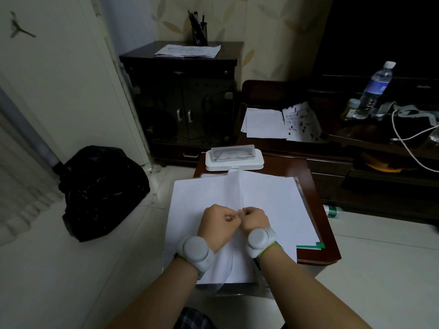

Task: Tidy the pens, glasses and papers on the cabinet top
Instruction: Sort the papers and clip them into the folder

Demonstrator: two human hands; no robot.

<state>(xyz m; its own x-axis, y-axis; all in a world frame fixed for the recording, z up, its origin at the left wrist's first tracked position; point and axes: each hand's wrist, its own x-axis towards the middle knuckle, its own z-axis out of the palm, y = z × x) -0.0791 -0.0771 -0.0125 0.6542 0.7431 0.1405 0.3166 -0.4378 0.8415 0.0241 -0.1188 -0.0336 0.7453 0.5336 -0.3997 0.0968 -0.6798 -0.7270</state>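
both sets of fingertips meet at one spot — the left hand (217,225) and right hand (254,222) curl inward, knuckle to knuckle, and seem to pinch the raised centre fold of the white papers (273,203); what else they might hold is too small to tell. the crease runs straight away from the fingers toward the glasses case (234,156) at the table's far edge. the pen holder (199,32) stands well beyond, on the dark cabinet (142,55) — neither hand is nearer.
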